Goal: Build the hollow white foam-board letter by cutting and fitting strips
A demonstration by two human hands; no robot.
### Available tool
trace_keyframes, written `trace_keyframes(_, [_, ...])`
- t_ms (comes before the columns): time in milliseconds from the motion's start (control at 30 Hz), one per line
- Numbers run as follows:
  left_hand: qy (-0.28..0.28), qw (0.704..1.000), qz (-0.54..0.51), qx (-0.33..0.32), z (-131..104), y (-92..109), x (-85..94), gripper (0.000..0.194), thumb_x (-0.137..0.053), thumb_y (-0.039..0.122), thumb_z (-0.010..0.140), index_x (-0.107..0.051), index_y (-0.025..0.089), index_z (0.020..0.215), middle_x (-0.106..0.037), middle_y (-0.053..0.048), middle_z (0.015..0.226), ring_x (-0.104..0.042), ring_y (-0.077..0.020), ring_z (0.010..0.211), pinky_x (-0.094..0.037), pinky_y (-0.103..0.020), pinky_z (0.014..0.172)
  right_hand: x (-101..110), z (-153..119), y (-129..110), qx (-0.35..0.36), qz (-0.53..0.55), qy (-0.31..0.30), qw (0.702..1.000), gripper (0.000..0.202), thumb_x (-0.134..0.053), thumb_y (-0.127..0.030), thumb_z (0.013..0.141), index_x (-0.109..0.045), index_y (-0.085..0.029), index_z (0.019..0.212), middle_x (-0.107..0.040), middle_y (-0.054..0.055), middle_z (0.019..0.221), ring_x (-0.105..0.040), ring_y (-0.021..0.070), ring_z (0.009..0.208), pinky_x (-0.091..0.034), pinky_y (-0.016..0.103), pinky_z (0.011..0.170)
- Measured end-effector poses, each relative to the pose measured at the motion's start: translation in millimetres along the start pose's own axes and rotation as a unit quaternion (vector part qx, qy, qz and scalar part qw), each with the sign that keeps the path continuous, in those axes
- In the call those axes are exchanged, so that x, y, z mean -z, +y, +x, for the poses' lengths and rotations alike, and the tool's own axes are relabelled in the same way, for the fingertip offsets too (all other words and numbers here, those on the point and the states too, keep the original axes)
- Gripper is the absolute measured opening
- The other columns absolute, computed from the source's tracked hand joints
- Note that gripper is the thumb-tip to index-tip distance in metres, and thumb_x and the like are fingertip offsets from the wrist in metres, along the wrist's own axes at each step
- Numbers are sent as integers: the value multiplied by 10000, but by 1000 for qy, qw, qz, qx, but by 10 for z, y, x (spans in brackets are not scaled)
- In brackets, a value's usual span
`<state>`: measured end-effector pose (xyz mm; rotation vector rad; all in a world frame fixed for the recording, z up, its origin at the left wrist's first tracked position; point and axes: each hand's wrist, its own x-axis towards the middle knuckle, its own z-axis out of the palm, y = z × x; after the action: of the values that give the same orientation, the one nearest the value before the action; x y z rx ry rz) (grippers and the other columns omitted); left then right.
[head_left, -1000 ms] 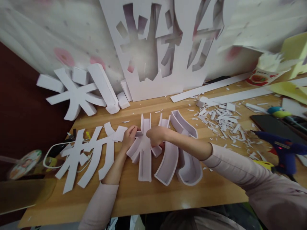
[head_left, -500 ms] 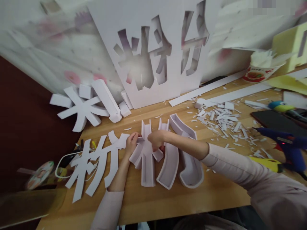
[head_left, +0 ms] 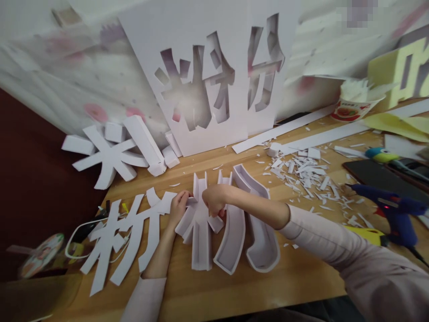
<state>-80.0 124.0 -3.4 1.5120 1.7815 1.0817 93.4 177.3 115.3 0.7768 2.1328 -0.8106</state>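
Note:
A white foam-board character [head_left: 201, 243] with raised side walls lies open side up on the table. At its left arm, my left hand [head_left: 180, 205] is closed with thumb and fingers pinching a wall strip. Over the character's middle and right arm, my right hand [head_left: 214, 200] is curled closed; its fingertips and anything in them are hidden beneath it. Just right stand more walled pieces, a curved one [head_left: 231, 250] and a hooked one [head_left: 263, 259]. Flat cut-out character pieces [head_left: 103, 255] lie to the left of my left forearm.
A blue glue gun [head_left: 389, 205] with a lit red light rests at right, near a dark flat panel [head_left: 385, 176]. Foam scraps [head_left: 304, 172] are scattered behind my right arm. Finished-looking solid letters [head_left: 112, 154] stand back left, beside a board with cut-outs [head_left: 214, 138]. A paper bowl [head_left: 351, 109] sits back right.
The whole view has shifted slightly, so things appear a little lower and further left. Both hands stay at the walled character, with the right hand slightly more curled.

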Motion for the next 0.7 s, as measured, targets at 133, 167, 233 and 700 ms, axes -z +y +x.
trace_keyframes(133, [-2,1000,-27,-1,2,-15,2,322,-551,436,963,-625,150,836,-641,-14,825,-623,-154,777,-536,-340,754,23,27,-11,-16,21,-28,999,289,-629,-325,948,-622,-150,1178,-645,69,1167,-654,212,984,-571,400,827])
trace_keyframes(167, [-2,1000,-31,0,2,-23,3,326,-549,440,963,-625,150,833,-639,-13,821,-622,-155,776,-534,-340,754,24,30,0,-17,29,-31,999,292,-629,-325,948,-620,-150,1181,-644,70,1170,-653,213,986,-570,401,828])
trace_keyframes(233, [-4,999,-34,4,5,-46,5,330,-551,445,961,-627,147,842,-638,-13,823,-623,-157,776,-534,-342,752,15,44,22,-17,48,-28,998,301,-627,-331,949,-616,-153,1192,-639,73,1182,-651,216,995,-568,408,835])
trace_keyframes(700, [0,999,-11,40,-1,99,16,305,-603,379,946,-616,146,1144,-653,-74,1105,-654,-198,934,-575,-395,812,-242,-162,1,17,163,174,971,346,-623,-357,949,-596,-163,1234,-620,86,1223,-640,227,1025,-560,429,857])
